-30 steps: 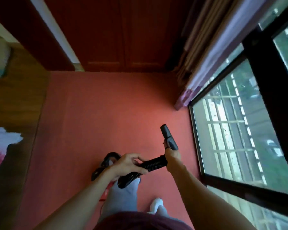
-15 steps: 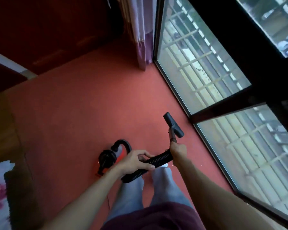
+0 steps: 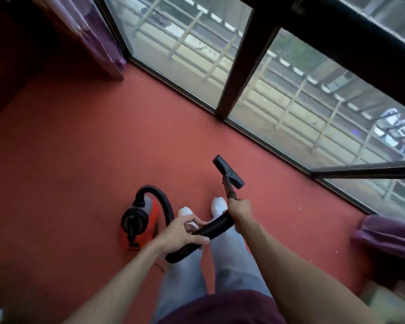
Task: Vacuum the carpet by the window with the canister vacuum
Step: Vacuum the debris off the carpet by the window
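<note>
View has swung right since a second ago: window (image 3: 278, 94) now runs across the top, cupboard gone from frame, canister (image 3: 139, 219) fully in view by the left foot. Grip on the hose looks unchanged.

Right hand (image 3: 241, 212) closed round the wand end, nozzle (image 3: 228, 171) pointing toward the glass and apparently held above the carpet (image 3: 80, 148); contact hard to judge from this angle. Left hand (image 3: 180, 232) loosely curled on the hose (image 3: 214, 226), fingers (image 3: 198, 222) partly open, thumb under.

Step in hand, my read: get the nozzle down and start strokes along the window edge.
- Lay the nozzle flat, full width on the pile.
- Work parallel to the frame, overlapping passes; pale specks near the glass at right need covering.
- Left hand feeds slack so the hose doesn't drag the canister over.

Unclear: whether the vacuum is on, where the cord goes (only a thin line behind the canister), carpet under both curtains (image 3: 388, 237), bottom-right corner blurred.
</note>
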The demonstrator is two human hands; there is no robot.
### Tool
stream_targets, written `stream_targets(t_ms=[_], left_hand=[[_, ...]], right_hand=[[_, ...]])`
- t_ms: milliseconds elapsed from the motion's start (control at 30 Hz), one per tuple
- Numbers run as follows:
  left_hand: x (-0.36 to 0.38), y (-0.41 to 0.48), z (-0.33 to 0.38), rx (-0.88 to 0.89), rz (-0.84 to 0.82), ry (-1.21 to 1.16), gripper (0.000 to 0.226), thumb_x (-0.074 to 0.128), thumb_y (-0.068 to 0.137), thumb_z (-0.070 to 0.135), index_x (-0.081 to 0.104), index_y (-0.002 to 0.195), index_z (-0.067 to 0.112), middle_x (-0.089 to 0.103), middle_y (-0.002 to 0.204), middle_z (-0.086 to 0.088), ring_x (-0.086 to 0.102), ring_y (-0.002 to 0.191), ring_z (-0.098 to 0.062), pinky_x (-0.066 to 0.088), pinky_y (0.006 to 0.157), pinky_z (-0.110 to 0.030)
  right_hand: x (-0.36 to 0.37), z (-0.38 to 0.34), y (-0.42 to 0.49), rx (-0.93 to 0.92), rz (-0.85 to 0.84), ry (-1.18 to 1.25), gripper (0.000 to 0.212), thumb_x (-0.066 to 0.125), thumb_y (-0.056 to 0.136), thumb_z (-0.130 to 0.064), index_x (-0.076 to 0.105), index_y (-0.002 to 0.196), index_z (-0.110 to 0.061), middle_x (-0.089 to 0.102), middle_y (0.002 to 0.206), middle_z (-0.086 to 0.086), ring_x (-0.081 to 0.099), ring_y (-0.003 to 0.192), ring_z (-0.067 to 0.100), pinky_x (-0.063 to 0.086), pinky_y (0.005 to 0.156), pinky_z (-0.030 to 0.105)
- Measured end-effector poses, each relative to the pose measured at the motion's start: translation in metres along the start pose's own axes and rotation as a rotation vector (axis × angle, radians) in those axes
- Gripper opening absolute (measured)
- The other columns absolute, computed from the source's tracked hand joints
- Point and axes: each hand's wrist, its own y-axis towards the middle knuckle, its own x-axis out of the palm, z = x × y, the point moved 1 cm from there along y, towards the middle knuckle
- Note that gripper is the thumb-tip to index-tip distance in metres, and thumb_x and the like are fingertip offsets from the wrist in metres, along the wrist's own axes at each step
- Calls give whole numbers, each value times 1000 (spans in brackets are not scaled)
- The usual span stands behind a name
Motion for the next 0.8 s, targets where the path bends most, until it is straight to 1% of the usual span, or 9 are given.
stream_targets(t_ms=[33,133,267,333,400,467,600,700,800], left_hand=[[5,1,-5,-7,5,7,38,84,77,8,65,110,6,75,94,-19,73,84,-31,58,85,-33],[21,1,-12,-29,-12,7,38,85,75,7,67,109,9,74,99,-20,73,83,-30,57,88,-35],[48,5,-21,-59,-36,18,32,86,73,7,70,98,17,73,105,-21,72,82,-29,56,91,-38],[65,4,-29,-74,-34,28,33,85,73,7,68,99,16,74,101,-19,72,81,-27,57,87,-37],[87,3,-40,-85,-26,33,37,84,75,6,66,107,11,75,90,-14,72,80,-25,57,81,-30],[113,2,-54,-94,-7,9,38,84,75,4,65,108,9,75,85,-11,71,80,-25,57,80,-29],[160,8,-90,-93,57,-81,36,86,72,5,65,102,8,76,86,-12,71,80,-28,58,88,-40],[184,14,-116,-89,91,-130,40,88,69,16,62,99,9,76,91,-15,71,80,-31,55,91,-47],[198,17,-138,-86,137,-198,35,86,74,15,60,96,9,75,88,-19,70,74,-31,57,82,-44]], right_hand=[[-3,9,2,16,12,6,15,55,82,-18,56,77,-4,61,79,15,62,71,29,49,56,33],[-16,29,3,26,24,-21,13,53,89,-16,55,90,-3,54,81,12,52,71,27,38,52,29],[-40,49,7,42,22,-56,12,52,92,-15,53,93,-3,47,75,6,47,65,21,33,48,27],[-51,63,11,34,-3,-106,11,51,92,-14,52,94,-3,48,77,8,44,60,19,31,47,27],[-64,75,14,3,-18,-162,11,50,93,-13,53,95,-2,51,79,9,46,60,19,32,46,27],[-75,89,19,-39,-33,-253,14,50,92,-13,55,97,-1,57,87,12,52,69,23,39,53,28],[-88,114,27,-117,-21,-422,30,50,91,-15,57,115,2,64,111,19,63,93,33,53,77,38],[-91,131,32,-159,5,-510,33,48,92,-14,52,121,1,62,118,21,62,108,37,51,88,40],[-92,148,33,-179,18,-562,34,49,93,-11,45,125,2,59,125,22,58,115,38,47,90,39]])
